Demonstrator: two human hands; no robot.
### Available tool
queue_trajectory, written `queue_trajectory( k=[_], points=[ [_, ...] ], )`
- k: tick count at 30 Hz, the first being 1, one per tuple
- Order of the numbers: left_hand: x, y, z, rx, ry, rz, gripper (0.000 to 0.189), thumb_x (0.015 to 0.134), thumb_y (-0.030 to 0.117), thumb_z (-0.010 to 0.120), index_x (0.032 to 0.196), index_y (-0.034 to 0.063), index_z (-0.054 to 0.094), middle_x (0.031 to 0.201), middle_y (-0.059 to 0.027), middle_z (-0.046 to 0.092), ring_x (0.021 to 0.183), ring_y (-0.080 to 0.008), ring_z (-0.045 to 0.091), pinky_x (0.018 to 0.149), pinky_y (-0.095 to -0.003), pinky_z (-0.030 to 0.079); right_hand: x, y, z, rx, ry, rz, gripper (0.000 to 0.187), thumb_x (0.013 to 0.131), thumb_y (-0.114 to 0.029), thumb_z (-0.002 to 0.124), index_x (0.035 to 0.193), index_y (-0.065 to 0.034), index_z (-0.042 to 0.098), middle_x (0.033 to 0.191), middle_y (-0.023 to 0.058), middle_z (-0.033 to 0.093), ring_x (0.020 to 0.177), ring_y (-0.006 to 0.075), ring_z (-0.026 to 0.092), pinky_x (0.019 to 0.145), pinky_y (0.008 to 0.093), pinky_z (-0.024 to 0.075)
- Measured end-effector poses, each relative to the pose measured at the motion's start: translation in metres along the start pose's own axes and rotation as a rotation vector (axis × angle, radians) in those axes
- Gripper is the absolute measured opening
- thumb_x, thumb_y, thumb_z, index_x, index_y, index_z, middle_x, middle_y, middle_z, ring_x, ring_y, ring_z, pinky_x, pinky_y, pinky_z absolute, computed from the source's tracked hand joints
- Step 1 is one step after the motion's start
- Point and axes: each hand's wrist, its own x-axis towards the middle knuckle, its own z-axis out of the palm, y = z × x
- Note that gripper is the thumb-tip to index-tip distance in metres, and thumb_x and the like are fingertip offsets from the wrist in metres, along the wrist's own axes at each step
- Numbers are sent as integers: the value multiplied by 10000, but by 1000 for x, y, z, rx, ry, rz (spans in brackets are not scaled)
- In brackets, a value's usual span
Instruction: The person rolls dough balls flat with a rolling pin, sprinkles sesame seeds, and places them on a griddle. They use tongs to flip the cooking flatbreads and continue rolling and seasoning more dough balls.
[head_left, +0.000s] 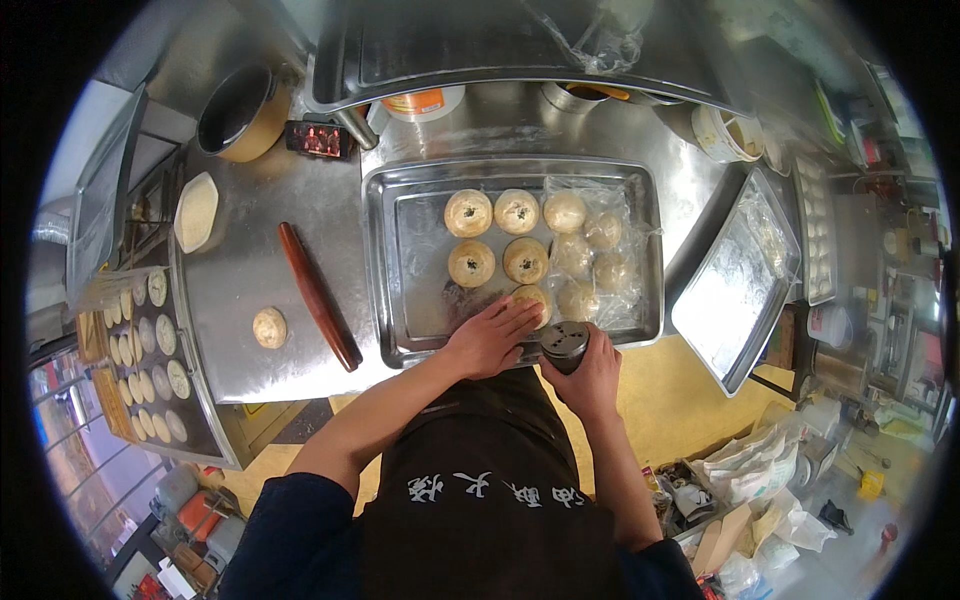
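Note:
My left hand (487, 337) lies with its fingers flat across a round dough bun (534, 298) near the front edge of a metal tray (420, 300). My right hand (592, 379) grips a metal shaker (565, 339) with a holed lid, held upright over the tray's front rim. Behind the left hand are buns with dark specks at their centres, such as the far left bun (468, 213). Several plain dough balls (577, 300) sit on the tray's right side, mostly under a clear plastic sheet (630, 217).
Left of the tray lie a wooden rolling pin (319, 296), a single dough ball (270, 328) and a pale scraper-like slab (197, 212). A pot (251, 124) and a phone (318, 139) stand behind. A shelf tray (480, 52) overhangs the back. Another tray (731, 300) juts at right.

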Motion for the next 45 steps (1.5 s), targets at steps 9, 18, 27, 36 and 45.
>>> queue_trajectory(
  k=[9, 18, 27, 36, 45],
  points=[
    [17, 1, 16, 157, -123, -13, 733, 1144, 505, 394, 1726, 77, 265, 1815, -73, 240, 1687, -222, 169, 1377, -487, 101, -17, 8, -14, 64, 37, 46, 867, 739, -407, 937, 1396, -3, 539, 1272, 194, 660, 1202, 406, 637, 1021, 535, 480],
    [-5, 5, -22, 45, 35, -142, 673, 1114, 407, 521, 1662, 36, 397, 1769, -111, 343, 1664, -259, 252, 1365, -522, 149, -14, 5, -19, 126, 72, -37, 854, 755, -356, 943, 1415, -14, 522, 1298, 201, 649, 1213, 421, 630, 1051, 537, 469],
    [-219, -1, -78, -57, 537, -627, 612, 1026, 194, 658, 1579, -9, 493, 1683, -192, 465, 1582, -392, 404, 1315, -570, 267, -8, -100, 33, 123, 53, -278, 884, 745, -395, 949, 1422, -11, 530, 1260, 193, 654, 1202, 419, 621, 1046, 537, 462],
    [-455, -66, -67, -44, 581, -890, 625, 1037, 205, 636, 1600, -7, 467, 1694, -189, 451, 1602, -376, 378, 1334, -543, 245, -51, -330, 178, 388, -221, -394, 770, 726, -386, 937, 1309, 5, 620, 1187, 209, 702, 1111, 424, 681, 967, 520, 530],
    [-530, -100, -83, -100, 658, -907, 628, 1014, 190, 677, 1581, -4, 488, 1676, -191, 476, 1581, -388, 406, 1308, -543, 302, -43, -424, 275, 57, -225, -515, 827, 733, -456, 896, 1343, 12, 588, 1207, 204, 699, 1135, 403, 672, 936, 526, 501]
  ],
)
